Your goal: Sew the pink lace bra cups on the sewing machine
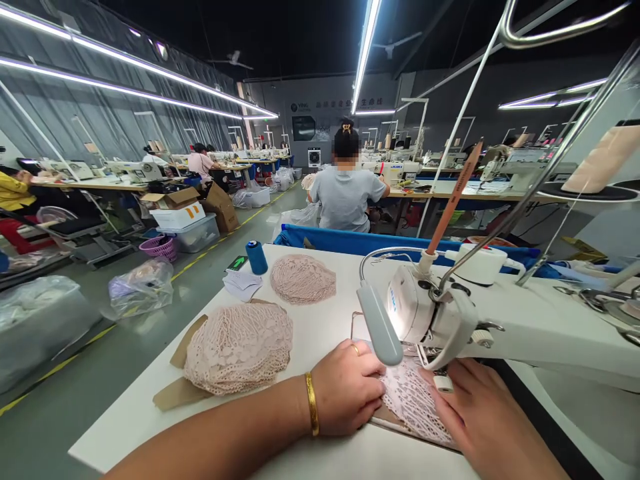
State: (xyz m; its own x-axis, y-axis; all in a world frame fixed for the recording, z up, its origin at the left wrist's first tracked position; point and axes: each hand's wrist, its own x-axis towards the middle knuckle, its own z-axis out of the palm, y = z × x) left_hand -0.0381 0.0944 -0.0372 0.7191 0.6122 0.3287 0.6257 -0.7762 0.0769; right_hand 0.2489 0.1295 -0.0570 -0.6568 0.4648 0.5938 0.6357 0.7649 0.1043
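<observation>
A pale pink lace piece (413, 397) lies on the bed of a white sewing machine (413, 303), under the needle area. My left hand (347, 387), wearing a gold bracelet and a ring, is at the lace's left edge with its fingers curled together onto it. On the other side my right hand (473, 403) rests flat with fingers stretched out, its thumb side along the lace. The machine head partly covers its fingertips. Brown material shows beneath the lace. A grey lamp (380, 325) on a bent neck hangs just above my left fingers.
A large stack of lace pieces (240, 347) lies left on the white table (135, 430), with a smaller stack (303, 279) behind. A blue thread spool (257, 257) stands near white paper slips (243, 285). A co-worker (345, 193) sits ahead, beyond a blue cloth trough (320, 239).
</observation>
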